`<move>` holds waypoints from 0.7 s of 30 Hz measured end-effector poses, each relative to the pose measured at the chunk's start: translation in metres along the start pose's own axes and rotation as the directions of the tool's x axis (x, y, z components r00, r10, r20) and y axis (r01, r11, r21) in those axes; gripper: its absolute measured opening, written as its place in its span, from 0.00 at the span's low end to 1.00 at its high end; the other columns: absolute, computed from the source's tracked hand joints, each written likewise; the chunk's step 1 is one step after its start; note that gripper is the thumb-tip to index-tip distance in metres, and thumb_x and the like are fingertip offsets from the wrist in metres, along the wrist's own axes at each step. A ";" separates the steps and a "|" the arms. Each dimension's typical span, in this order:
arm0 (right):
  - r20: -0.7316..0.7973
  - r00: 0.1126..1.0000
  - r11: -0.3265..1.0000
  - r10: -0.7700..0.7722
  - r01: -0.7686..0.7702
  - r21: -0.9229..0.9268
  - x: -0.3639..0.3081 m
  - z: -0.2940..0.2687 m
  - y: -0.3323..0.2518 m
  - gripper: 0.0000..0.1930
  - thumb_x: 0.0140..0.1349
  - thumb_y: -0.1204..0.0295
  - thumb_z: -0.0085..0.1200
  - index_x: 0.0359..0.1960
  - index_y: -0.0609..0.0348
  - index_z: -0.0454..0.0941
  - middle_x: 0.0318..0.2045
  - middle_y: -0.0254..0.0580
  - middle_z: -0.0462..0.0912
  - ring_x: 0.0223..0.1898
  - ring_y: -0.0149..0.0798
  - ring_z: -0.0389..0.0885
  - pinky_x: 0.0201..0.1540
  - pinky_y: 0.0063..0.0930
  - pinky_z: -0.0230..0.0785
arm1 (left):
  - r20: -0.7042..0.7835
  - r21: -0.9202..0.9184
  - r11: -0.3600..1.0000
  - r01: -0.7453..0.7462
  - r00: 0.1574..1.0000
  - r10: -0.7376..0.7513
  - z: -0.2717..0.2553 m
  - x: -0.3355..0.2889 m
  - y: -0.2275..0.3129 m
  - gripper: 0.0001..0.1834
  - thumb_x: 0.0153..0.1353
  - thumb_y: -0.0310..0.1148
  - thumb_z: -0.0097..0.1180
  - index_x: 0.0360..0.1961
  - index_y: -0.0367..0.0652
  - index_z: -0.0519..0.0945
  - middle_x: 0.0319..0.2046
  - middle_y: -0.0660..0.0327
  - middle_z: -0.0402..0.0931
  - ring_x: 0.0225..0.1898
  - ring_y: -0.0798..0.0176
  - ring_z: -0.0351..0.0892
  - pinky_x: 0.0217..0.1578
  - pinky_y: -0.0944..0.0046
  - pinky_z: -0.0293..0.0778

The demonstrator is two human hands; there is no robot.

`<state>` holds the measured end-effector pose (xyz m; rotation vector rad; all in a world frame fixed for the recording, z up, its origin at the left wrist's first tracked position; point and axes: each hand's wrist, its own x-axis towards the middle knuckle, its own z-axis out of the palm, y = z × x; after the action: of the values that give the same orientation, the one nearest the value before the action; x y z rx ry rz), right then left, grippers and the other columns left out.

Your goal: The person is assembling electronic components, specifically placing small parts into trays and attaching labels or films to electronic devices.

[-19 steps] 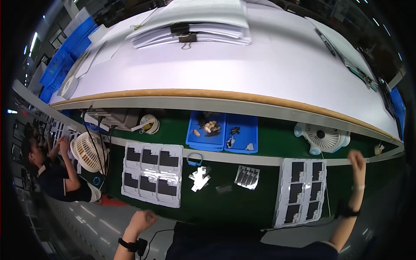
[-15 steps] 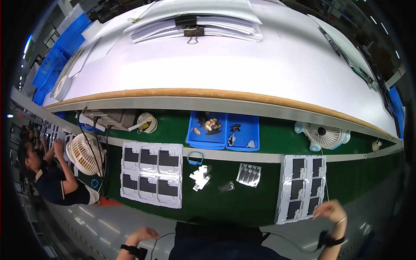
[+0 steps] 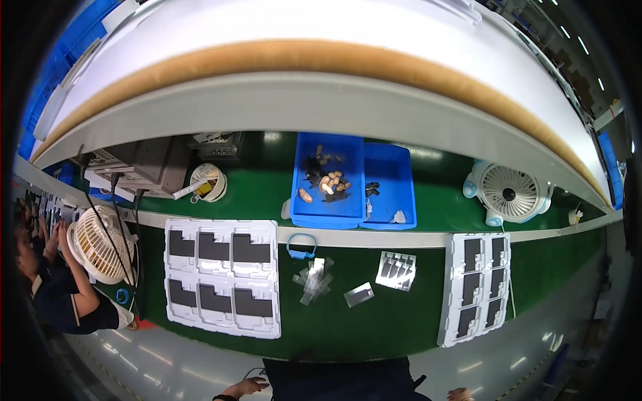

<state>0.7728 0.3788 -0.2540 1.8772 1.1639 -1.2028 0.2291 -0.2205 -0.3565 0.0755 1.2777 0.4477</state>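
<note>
My left hand [image 3: 251,386] hangs in front of the bench at the lower edge, its fingers loosely apart and nothing seen in them. Farther right, my right hand [image 3: 460,394] is partly cut off by the picture's lower edge; its visible fingers look loose and hold nothing I can see. Both hands are clear of the bench and touch nothing there. Nearest the left is a white plastic tray [image 3: 223,273] with dark flat pieces in its pockets. A similar white tray [image 3: 476,287] lies on the right. Between them are overlapping clear strips [image 3: 314,281], a small silvery rectangle [image 3: 359,295] and a sheet with dark strips [image 3: 396,271].
Blue bins [image 3: 328,207] holding peanuts and dark scraps stand beneath the shelf [image 3: 321,100]. A blue wrist strap [image 3: 301,254] lies before them. A white fan [image 3: 509,192] is right, a caged fan [image 3: 103,244] left. A co-worker [image 3: 70,301] sits at far left.
Both hands have drawn back toward the lower edge; my right hand has left the right tray's near corner. The view has shifted, so the shelf appears larger and its paper stack is mostly out of sight.
</note>
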 end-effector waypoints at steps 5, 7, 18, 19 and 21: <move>0.016 0.933 0.746 -0.359 0.297 -0.597 -0.041 0.099 -0.188 0.20 0.51 0.55 0.56 0.40 0.53 0.80 0.31 0.38 0.84 0.35 0.40 0.81 0.43 0.29 0.72 | -0.121 0.081 0.986 0.148 0.983 -0.137 -0.028 0.063 -0.059 0.28 0.62 0.53 0.43 0.58 0.49 0.67 0.52 0.62 0.72 0.53 0.61 0.72 0.53 0.58 0.66; 0.111 0.889 0.647 -0.444 0.404 -0.647 -0.054 0.133 -0.221 0.18 0.51 0.56 0.56 0.40 0.52 0.79 0.32 0.39 0.83 0.36 0.42 0.81 0.42 0.31 0.72 | -0.130 0.211 0.971 0.116 0.987 -0.090 -0.026 0.076 -0.039 0.28 0.61 0.54 0.44 0.56 0.49 0.69 0.50 0.61 0.73 0.50 0.60 0.72 0.52 0.58 0.66; 0.890 0.297 -0.168 -0.346 0.914 -0.370 -0.143 0.176 -0.343 0.14 0.55 0.61 0.54 0.42 0.51 0.78 0.36 0.39 0.82 0.39 0.43 0.80 0.43 0.30 0.72 | -0.155 0.777 0.629 0.029 0.977 0.147 -0.090 0.080 0.051 0.28 0.58 0.58 0.48 0.46 0.46 0.78 0.41 0.56 0.78 0.36 0.57 0.77 0.45 0.61 0.70; 0.913 0.201 -0.164 -0.355 0.948 -0.272 -0.159 0.175 -0.356 0.14 0.56 0.64 0.54 0.43 0.51 0.78 0.38 0.38 0.82 0.40 0.42 0.80 0.43 0.30 0.72 | -0.134 0.708 0.706 -0.023 0.977 0.166 -0.077 0.044 0.098 0.25 0.57 0.56 0.50 0.38 0.45 0.80 0.31 0.58 0.78 0.31 0.58 0.76 0.39 0.61 0.69; 0.917 0.024 -0.113 -0.398 0.991 -0.074 -0.190 0.180 -0.389 0.14 0.57 0.69 0.55 0.46 0.53 0.77 0.39 0.37 0.82 0.41 0.38 0.80 0.42 0.27 0.71 | -0.039 0.573 0.780 -0.251 0.943 0.331 -0.052 -0.014 0.129 0.22 0.57 0.52 0.52 0.30 0.43 0.82 0.20 0.61 0.77 0.23 0.63 0.71 0.31 0.62 0.68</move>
<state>0.3154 0.3270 -0.1651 -0.3923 1.9975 -1.2942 0.1407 -0.1175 -0.3207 0.7683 1.5108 0.3281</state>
